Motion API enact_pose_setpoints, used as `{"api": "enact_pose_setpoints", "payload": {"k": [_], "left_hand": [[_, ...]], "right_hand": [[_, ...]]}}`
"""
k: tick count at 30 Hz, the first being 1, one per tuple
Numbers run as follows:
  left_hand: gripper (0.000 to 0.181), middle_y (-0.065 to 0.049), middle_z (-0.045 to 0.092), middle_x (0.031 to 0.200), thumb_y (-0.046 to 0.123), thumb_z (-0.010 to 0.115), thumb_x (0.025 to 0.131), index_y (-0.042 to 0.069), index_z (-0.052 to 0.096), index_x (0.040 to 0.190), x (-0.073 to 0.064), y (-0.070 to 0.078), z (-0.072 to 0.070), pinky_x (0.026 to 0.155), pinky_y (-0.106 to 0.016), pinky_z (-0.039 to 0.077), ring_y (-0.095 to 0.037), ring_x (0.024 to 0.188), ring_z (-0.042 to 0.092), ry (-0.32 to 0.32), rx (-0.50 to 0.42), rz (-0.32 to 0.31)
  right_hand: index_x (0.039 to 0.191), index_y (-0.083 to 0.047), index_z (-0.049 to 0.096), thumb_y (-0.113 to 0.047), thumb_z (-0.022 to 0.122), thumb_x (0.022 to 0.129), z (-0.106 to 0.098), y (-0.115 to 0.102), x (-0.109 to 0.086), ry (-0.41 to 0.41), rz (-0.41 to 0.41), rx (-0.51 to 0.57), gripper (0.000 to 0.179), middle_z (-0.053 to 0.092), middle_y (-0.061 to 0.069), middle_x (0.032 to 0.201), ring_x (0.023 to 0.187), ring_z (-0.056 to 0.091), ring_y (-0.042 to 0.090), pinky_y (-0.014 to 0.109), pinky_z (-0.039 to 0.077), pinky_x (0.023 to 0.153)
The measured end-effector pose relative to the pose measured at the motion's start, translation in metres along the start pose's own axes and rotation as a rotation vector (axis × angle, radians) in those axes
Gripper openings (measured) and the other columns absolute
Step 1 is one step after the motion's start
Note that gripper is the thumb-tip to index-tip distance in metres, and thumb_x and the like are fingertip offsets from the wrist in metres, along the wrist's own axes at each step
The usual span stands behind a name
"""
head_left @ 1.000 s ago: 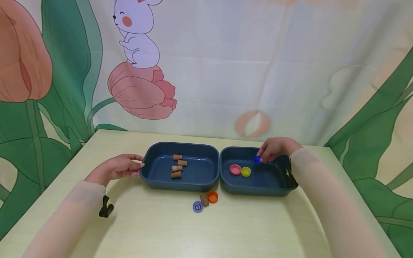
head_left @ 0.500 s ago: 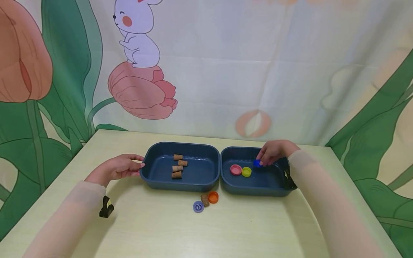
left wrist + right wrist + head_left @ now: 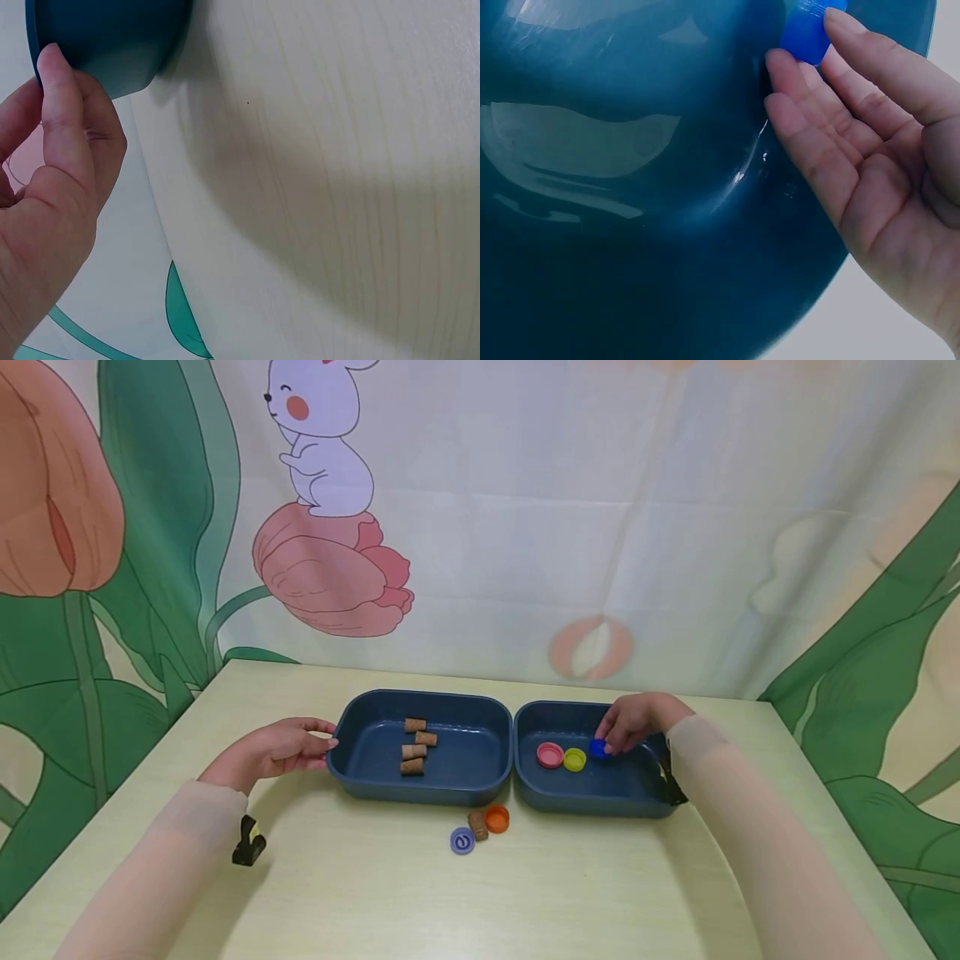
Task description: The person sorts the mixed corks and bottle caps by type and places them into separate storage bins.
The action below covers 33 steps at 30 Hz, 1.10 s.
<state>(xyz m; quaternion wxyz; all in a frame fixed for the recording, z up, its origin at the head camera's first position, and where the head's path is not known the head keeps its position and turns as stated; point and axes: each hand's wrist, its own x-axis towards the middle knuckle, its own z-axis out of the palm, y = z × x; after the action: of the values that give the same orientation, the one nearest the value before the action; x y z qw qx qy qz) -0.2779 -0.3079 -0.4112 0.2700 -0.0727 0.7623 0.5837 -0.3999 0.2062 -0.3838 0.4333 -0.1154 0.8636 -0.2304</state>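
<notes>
My right hand (image 3: 634,722) pinches a blue bottle cap (image 3: 807,31) between thumb and fingers, low inside the right dark blue tray (image 3: 600,806). Beside that cap, a pink cap (image 3: 550,756) and a yellow cap (image 3: 574,760) lie on the tray's floor. At the far left, my left hand (image 3: 279,747) grips the end rim of the left dark blue tray (image 3: 420,793); the left wrist view has the thumb against its wall. Several corks (image 3: 413,752) lie in a loose column in that left tray.
In front of the trays, a purple cap (image 3: 462,840), a cork (image 3: 477,826) and an orange cap (image 3: 497,819) sit close together on the pale wooden table (image 3: 420,902). The trays stand side by side. A printed cloth (image 3: 480,527) hangs behind the table.
My right hand has come down and slightly nearer with the blue cap, which is now lower and close to the yellow cap. The left hand keeps its hold on the tray rim.
</notes>
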Motion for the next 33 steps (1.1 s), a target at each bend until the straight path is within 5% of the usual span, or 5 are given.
{"api": "enact_pose_setpoints", "payload": {"k": [10,22,33], "left_hand": [[0.052,0.003,0.064,0.088,0.01,0.051,0.107,-0.009,0.028,0.148,0.0013,-0.0025,0.001,0.074,-0.015,0.06,-0.004,0.074,0.066,-0.001,0.002,0.007],[0.051,0.003,0.065,0.087,0.01,0.051,0.107,-0.009,0.028,0.148,0.0018,-0.0015,-0.0013,0.074,-0.015,0.06,-0.004,0.073,0.066,-0.006,0.006,0.022],[0.054,0.003,0.065,0.087,0.011,0.052,0.107,-0.01,0.026,0.15,0.0026,-0.0026,-0.0014,0.074,-0.015,0.06,-0.004,0.073,0.067,-0.001,0.001,0.012]], "right_hand": [[0.123,0.003,0.059,-0.007,0.067,0.096,0.0025,-0.001,0.0052,-0.029,0.017,-0.054,0.029,0.067,0.003,0.105,0.088,0.061,0.008,0.026,0.059,0.094],[0.111,0.0,0.06,-0.002,0.069,0.094,0.0058,-0.0057,0.0061,-0.054,0.061,-0.098,0.019,0.063,-0.001,0.094,0.086,0.059,0.01,0.031,0.057,0.1],[0.108,-0.002,0.06,-0.001,0.068,0.093,0.0076,-0.0084,0.0079,-0.07,0.064,-0.117,0.017,0.062,0.001,0.089,0.082,0.057,0.01,0.025,0.057,0.09]]}}
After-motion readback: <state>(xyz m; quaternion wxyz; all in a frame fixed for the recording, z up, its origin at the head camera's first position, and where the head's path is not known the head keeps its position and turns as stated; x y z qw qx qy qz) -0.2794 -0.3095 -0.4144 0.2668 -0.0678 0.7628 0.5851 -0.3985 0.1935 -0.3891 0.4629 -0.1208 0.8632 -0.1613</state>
